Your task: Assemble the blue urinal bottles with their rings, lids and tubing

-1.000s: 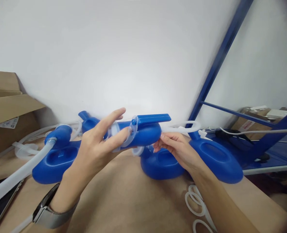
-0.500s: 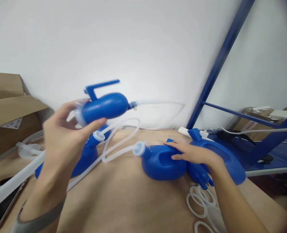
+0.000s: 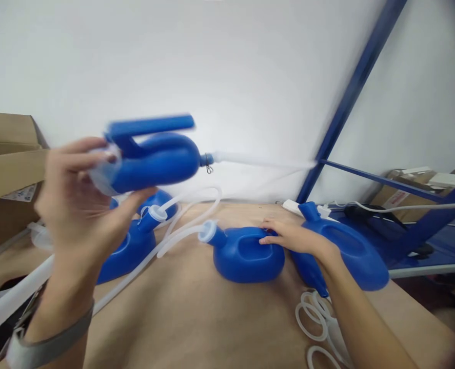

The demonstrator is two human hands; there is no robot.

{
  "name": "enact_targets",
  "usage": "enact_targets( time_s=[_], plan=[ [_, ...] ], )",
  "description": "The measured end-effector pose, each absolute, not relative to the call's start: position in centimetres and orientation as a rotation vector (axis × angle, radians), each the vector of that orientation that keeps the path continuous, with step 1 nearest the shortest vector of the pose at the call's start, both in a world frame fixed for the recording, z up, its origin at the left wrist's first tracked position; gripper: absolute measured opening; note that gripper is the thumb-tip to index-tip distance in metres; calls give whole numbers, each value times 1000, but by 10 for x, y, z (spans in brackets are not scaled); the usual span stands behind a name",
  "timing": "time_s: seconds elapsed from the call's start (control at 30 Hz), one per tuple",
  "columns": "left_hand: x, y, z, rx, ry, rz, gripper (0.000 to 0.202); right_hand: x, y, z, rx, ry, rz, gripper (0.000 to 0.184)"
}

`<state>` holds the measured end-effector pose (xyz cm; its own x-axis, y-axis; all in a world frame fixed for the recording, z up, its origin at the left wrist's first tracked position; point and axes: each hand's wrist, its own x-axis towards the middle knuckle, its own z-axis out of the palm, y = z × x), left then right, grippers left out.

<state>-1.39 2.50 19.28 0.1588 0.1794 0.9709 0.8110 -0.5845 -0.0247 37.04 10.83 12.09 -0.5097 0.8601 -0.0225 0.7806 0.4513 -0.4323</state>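
Head view: what's risky?

– My left grip (image 3: 83, 202) is clamped on the bottle (image 3: 161, 159) above the tabletop (image 3: 173, 318); its tube (image 3: 258, 160) could snag, yanking it. Right hand (image 3: 298, 238) touches the jug (image 3: 246, 269), can't tell if clamped.

The held bottle (image 3: 156, 163) is plain blue — its tube (image 3: 260, 160), milky white.

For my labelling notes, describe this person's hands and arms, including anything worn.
The left hand and right hand are ungloved, and no sleeves show. A grey band crosses the left wrist; blur hides its finer detail. Nothing shows on the right wrist.
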Motion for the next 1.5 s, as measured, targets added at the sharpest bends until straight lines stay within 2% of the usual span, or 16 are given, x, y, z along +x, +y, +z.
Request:
enact_targets(
  time_s=[0.1, 0.27, 0.43, 0.5, 0.73, 0.97, 1.2, 1.4, 1.5],
  plan=[
    [-1, 34, 187, -1914, -931, -1488, 21, 369, 107, 122, -1452, -2541, 573, 50],
    [23, 43, 168, -2304, -930, -1179, 13, 371, 102, 129, -1527, -2510, 668, 47],
    [39, 50, 147, -2273, -889, -832, 53, 380, 106, 131, -1553, -2531, 545, 46],
    [46, 52, 141, -2224, -790, -765, 56, 381, 107, 131, -1562, -2561, 456, 46],
    [94, 51, 108, -2157, -562, -701, 24, 367, 105, 128, -1520, -2618, 150, 45],
    [108, 61, 68, -2188, -560, -542, 35, 356, 102, 124, -1526, -2637, 78, 40],
    [119, 63, 51, -2139, -751, -489, 40, 357, 103, 118, -1459, -2529, 319, 33],
    [121, 76, 52, -2131, -562, -739, 19, 356, 96, 110, -1489, -2425, 412, 27],
    [116, 86, 64, -2181, -451, -780, 14, 354, 92, 108, -1503, -2357, 394, 24]
  ],
)
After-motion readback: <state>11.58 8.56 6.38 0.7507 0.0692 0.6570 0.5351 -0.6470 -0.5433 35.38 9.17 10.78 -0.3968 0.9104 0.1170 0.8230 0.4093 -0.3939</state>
